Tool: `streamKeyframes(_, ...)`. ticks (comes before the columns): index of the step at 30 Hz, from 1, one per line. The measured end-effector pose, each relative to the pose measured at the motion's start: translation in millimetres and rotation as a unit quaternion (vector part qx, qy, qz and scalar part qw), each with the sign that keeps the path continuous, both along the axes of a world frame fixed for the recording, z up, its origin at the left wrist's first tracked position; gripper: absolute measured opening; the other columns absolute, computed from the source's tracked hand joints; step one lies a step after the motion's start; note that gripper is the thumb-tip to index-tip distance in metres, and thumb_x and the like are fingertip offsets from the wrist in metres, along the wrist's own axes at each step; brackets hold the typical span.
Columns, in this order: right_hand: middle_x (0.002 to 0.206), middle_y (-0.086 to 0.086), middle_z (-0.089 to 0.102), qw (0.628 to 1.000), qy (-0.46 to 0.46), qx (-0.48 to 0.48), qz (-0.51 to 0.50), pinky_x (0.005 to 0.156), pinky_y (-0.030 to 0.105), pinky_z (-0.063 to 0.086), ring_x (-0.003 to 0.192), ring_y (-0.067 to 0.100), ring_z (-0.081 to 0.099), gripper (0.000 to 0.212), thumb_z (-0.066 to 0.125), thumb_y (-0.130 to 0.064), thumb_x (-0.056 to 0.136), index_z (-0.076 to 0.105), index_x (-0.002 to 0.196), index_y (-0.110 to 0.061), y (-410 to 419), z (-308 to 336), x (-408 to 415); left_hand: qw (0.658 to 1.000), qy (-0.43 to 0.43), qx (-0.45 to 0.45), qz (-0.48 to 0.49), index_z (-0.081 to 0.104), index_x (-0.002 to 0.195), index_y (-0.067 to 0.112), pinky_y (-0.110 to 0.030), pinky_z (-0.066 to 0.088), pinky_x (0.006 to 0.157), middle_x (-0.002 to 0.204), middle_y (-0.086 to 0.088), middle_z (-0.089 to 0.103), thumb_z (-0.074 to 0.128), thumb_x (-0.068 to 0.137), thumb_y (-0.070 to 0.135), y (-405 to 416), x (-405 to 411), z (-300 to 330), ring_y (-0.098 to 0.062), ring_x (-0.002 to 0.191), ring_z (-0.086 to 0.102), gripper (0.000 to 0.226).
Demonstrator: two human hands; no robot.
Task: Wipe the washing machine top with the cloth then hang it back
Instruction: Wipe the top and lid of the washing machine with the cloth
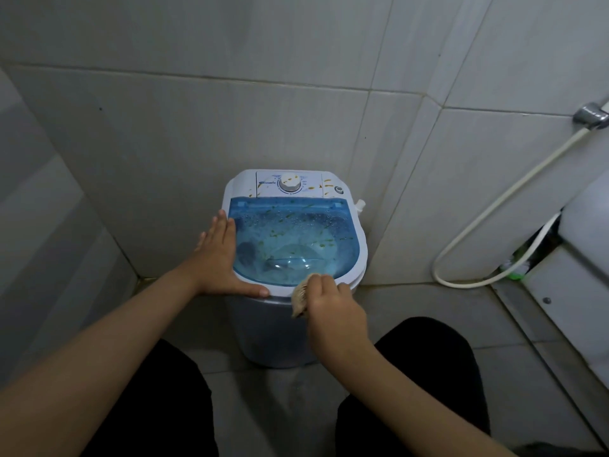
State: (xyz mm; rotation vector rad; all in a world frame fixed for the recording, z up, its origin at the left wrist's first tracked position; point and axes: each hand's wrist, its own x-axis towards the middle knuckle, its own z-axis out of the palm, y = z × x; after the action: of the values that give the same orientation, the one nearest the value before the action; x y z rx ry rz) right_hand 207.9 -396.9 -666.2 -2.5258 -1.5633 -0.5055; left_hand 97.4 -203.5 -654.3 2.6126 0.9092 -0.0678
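A small white washing machine [359, 258] stands in the tiled corner, with a clear blue lid [293, 239] flecked with specks and drops. A white dial [290, 183] sits on its back panel. My left hand [221, 258] lies flat, fingers spread, along the machine's left rim, thumb on the front edge. My right hand [329, 300] is closed around a beige cloth [300, 296], pressed against the front rim of the lid. Part of the cloth is hidden inside my fist.
Grey tiled walls close in behind and to the left. A white hose [494, 206] loops down the right wall from a metal fitting [591, 115]. A white fixture [580, 258] stands at the right edge. My dark-trousered knees flank the machine.
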Motion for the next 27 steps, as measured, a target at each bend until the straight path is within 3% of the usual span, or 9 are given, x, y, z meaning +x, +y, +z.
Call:
streamKeyframes(2, 0.073, 0.004, 0.065, 0.999, 0.048, -0.005, 0.019, 0.034, 0.026, 0.042, 0.061, 0.024, 0.063, 0.038, 0.073, -0.007, 0.041, 0.061, 0.077, -0.011, 2, 10, -9, 1.0, 0.0, 0.0, 0.002, -0.023, 0.145, 0.006, -0.044, -0.008, 0.114, 0.153, -0.011, -0.033, 0.043, 0.024, 0.1, -1, 0, 1, -0.025, 0.141, -0.027, 0.166)
streamKeyframes(4, 0.09, 0.008, 0.064, 0.983, 0.166, 0.009, 0.071, 0.052, 0.035, 0.047, 0.082, 0.031, 0.06, 0.03, 0.067, -0.007, 0.06, 0.055, 0.088, -0.011, 3, 19, -10, 1.0, 0.001, 0.0, 0.002, -0.023, 0.145, 0.006, -0.044, -0.008, 0.114, 0.153, -0.011, -0.033, 0.042, 0.025, 0.1, -1, -1, 1, -0.024, 0.141, -0.027, 0.166)
streamKeyframes(7, 0.073, 0.001, 0.063, 0.887, 0.438, 0.087, 0.115, 0.061, 0.034, 0.052, 0.071, 0.02, 0.06, 0.008, 0.061, -0.015, 0.07, 0.053, 0.072, -0.019, 8, 26, 6, 1.0, 0.005, -0.001, 0.001, -0.024, 0.145, 0.005, -0.045, -0.008, 0.115, 0.153, -0.011, -0.033, 0.041, 0.025, 0.1, -1, 0, 0, -0.025, 0.141, -0.028, 0.166)
streamKeyframes(10, 0.063, -0.005, 0.059, 0.817, 0.531, 0.216, 0.061, 0.061, 0.028, 0.048, 0.065, 0.011, 0.056, 0.018, 0.071, -0.023, 0.07, 0.056, 0.062, -0.016, 12, 39, 38, 1.0, 0.001, -0.005, -0.002, -0.024, 0.145, 0.007, -0.045, -0.008, 0.115, 0.152, -0.01, -0.034, 0.043, 0.026, 0.1, -1, -1, 0, -0.024, 0.141, -0.029, 0.166)
streamKeyframes(14, 0.062, -0.005, 0.057, 0.82, 0.511, 0.258, 0.012, 0.056, 0.014, 0.046, 0.059, 0.002, 0.055, 0.011, 0.066, -0.004, 0.076, 0.06, 0.073, -0.012, 22, 68, 91, 1.0, -0.011, -0.007, -0.001, -0.023, 0.146, 0.008, -0.044, -0.01, 0.113, 0.152, -0.01, -0.035, 0.046, 0.027, 0.099, -2, -2, -1, -0.024, 0.14, -0.029, 0.165)
streamKeyframes(16, 0.063, -0.006, 0.057, 0.863, 0.445, 0.238, -0.009, 0.059, 0.019, 0.045, 0.06, 0.008, 0.055, 0.014, 0.065, -0.004, 0.075, 0.058, 0.072, -0.016, 39, 73, 116, 1.0, -0.017, -0.003, 0.004, -0.023, 0.146, 0.008, -0.042, -0.011, 0.112, 0.152, -0.01, -0.035, 0.049, 0.028, 0.097, 0, -2, -3, -0.022, 0.14, -0.03, 0.164)
streamKeyframes(18, 0.062, -0.01, 0.056, 0.895, 0.391, 0.216, 0.002, 0.056, 0.014, 0.042, 0.059, 0.007, 0.053, 0.027, 0.062, -0.002, 0.073, 0.049, 0.062, -0.023, 62, 74, 136, 1.0, -0.018, 0.001, 0.004, -0.024, 0.145, 0.008, -0.04, -0.012, 0.111, 0.151, -0.009, -0.037, 0.055, 0.035, 0.092, 1, -2, -5, -0.019, 0.137, -0.033, 0.16)
streamKeyframes(23, 0.089, 0.015, 0.068, 0.949, 0.279, 0.143, 0.04, 0.066, 0.028, 0.042, 0.082, 0.032, 0.061, 0.022, 0.057, 0.004, 0.07, 0.053, 0.077, -0.017, 122, 67, 172, 1.0, -0.015, 0.009, -0.001, -0.027, 0.144, 0.008, -0.038, -0.013, 0.111, 0.148, -0.007, -0.04, 0.054, 0.036, 0.093, 1, -2, -6, -0.02, 0.137, -0.034, 0.159)
streamKeyframes(27, 0.101, 0.02, 0.065, 0.976, 0.19, 0.102, 0.043, 0.067, 0.033, 0.043, 0.092, 0.038, 0.06, 0.026, 0.059, 0.001, 0.073, 0.059, 0.098, -0.008, 160, 62, 184, 1.0, -0.026, 0.008, 0.0, -0.03, 0.143, 0.01, -0.038, -0.013, 0.113, 0.146, -0.004, -0.044, 0.056, 0.039, 0.092, 2, -2, -8, -0.02, 0.137, -0.034, 0.158)
